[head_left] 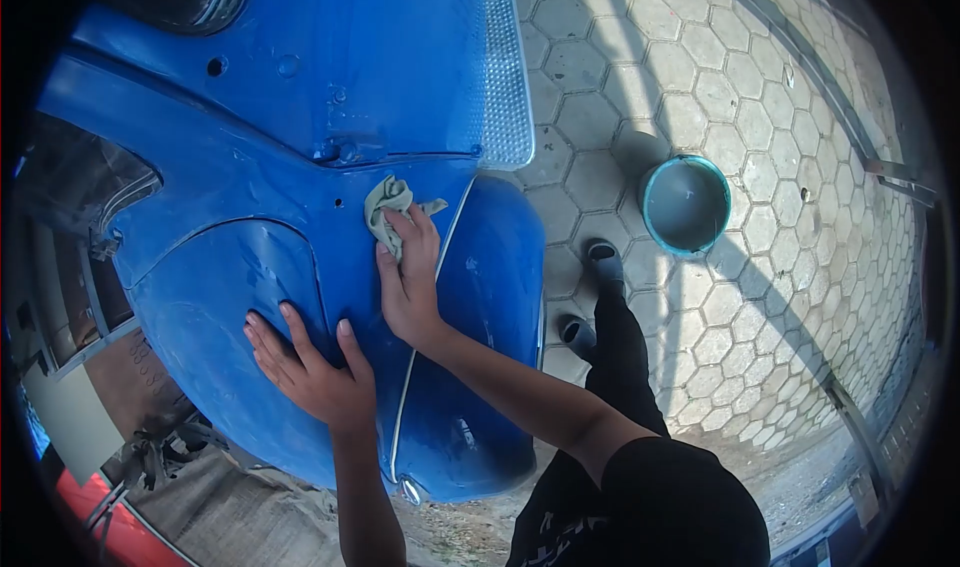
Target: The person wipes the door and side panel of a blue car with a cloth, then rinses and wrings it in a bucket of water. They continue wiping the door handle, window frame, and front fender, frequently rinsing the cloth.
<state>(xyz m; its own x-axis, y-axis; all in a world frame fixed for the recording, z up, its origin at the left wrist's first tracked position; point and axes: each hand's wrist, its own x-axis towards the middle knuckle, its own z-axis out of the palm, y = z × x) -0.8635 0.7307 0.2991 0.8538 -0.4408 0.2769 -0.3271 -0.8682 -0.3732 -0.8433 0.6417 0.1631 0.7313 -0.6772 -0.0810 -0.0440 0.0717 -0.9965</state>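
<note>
A blue vehicle body panel (250, 167) fills the left and middle of the head view. My right hand (408, 282) presses a small grey-green cloth (386, 207) against the panel beside a thin chrome trim line (452, 232). The fingers lie on the cloth's lower edge. My left hand (312, 365) rests flat on the curved blue fender (210, 307), fingers spread and holding nothing. Both forearms come up from the bottom of the view.
A clear ribbed lamp lens (505, 67) borders the panel's right side. A teal bucket (685, 205) stands on the hexagonal paving (760, 117) to the right. My legs and dark shoes (603, 263) are beside the fender. A metal rail (800, 57) crosses the paving.
</note>
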